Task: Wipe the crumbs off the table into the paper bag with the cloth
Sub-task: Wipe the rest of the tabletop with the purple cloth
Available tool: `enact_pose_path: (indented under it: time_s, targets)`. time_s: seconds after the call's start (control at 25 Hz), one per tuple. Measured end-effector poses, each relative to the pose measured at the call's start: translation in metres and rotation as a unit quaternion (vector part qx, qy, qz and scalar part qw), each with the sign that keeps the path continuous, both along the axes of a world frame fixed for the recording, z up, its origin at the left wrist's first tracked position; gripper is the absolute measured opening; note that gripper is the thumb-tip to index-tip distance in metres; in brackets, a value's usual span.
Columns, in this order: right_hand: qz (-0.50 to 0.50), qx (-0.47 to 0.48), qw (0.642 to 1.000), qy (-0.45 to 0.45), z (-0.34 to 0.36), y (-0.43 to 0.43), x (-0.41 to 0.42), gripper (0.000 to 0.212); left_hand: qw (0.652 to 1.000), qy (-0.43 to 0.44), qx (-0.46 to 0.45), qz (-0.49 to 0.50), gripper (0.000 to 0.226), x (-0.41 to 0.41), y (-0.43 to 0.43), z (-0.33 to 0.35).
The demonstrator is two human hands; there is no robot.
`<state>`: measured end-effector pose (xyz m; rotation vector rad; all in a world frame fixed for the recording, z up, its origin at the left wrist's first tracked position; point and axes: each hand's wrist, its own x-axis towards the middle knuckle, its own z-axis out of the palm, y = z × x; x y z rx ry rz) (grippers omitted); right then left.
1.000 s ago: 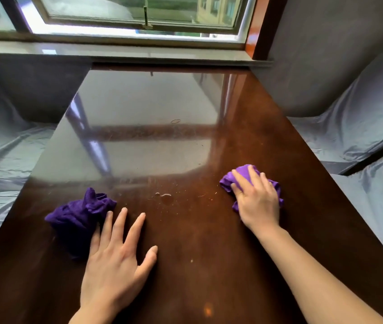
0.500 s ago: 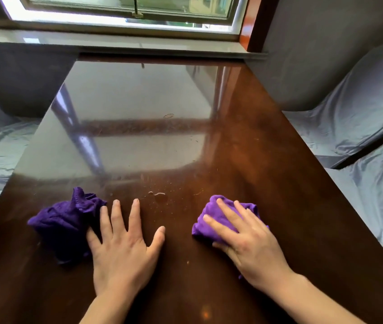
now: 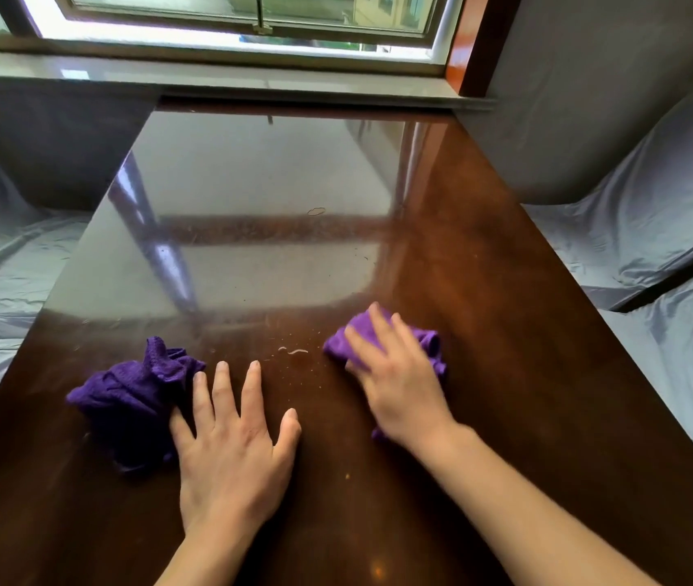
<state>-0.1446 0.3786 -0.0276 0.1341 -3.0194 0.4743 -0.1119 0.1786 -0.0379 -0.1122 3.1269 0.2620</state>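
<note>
While right hand presses cloth (mid-table).

cloth mostly under blurred right hand

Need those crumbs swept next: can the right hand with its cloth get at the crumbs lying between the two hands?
Probably yes: the right hand presses its cloth just beside the crumbs, with nothing between.

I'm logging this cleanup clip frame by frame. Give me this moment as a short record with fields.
table: dark glossy wood table, specks and smears near its middle
right hand: right hand pressed flat on a purple cloth
left hand: left hand spread flat on the wood, empty
second cloth: crumpled purple cloth beside the left hand
paper bag: none in view
</note>
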Motion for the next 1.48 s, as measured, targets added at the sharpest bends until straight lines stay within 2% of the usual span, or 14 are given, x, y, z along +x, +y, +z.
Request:
enact_pose_path:
  time_s: [0.12, 0.24, 0.32, 0.52, 0.64, 0.88, 1.0, 1.08, 1.16, 1.36, 1.48]
  targets:
    - [0.135, 0.034, 0.990, 0.015, -0.008, -0.009, 0.080, 0.054, 1.000, 0.008, 0.022, 0.000, 0.075, 0.001, -0.001, -0.001]
    - [0.184, 0.067, 0.979, 0.051, -0.011, 0.020, 0.073, 0.057, 0.999, 0.016, 0.036, 0.006, 0.072, -0.001, -0.001, -0.003]
    - [0.130, 0.081, 0.986, 0.059, -0.009, 0.036, 0.033, 0.055, 0.999, 0.021, 0.048, 0.010, 0.070, -0.001, -0.002, -0.004]
    - [-0.108, 0.059, 0.991, 0.048, -0.011, 0.045, -0.089, 0.049, 0.997, 0.031, 0.070, 0.015, 0.068, 0.000, -0.001, -0.003]
    - [-0.160, 0.032, 0.983, 0.088, -0.011, 0.017, -0.111, 0.038, 0.997, 0.038, 0.067, 0.017, 0.067, -0.001, -0.003, -0.002]
    - [0.039, -0.038, 0.996, 0.076, 0.001, -0.026, -0.009, 0.045, 0.995, 0.042, 0.089, 0.016, 0.067, 0.000, -0.003, 0.001]
    - [0.130, -0.006, 0.988, 0.088, -0.008, -0.035, 0.057, 0.047, 0.991, 0.061, 0.115, 0.019, 0.066, 0.001, -0.006, -0.001]
    - [0.171, 0.023, 0.978, 0.115, -0.011, -0.029, 0.066, 0.046, 0.989, 0.071, 0.125, 0.023, 0.065, 0.001, -0.007, -0.003]
    - [0.142, 0.051, 0.978, 0.143, -0.011, -0.021, 0.034, 0.046, 0.988, 0.075, 0.131, 0.026, 0.064, 0.001, -0.006, -0.004]
    - [-0.103, 0.063, 0.989, 0.086, -0.004, -0.050, -0.070, 0.033, 0.987, 0.063, 0.146, 0.027, 0.063, 0.000, -0.008, 0.001]
    - [-0.088, 0.056, 0.990, 0.095, 0.001, -0.064, -0.061, 0.029, 0.985, 0.040, 0.165, 0.002, 0.066, 0.002, -0.017, 0.005]
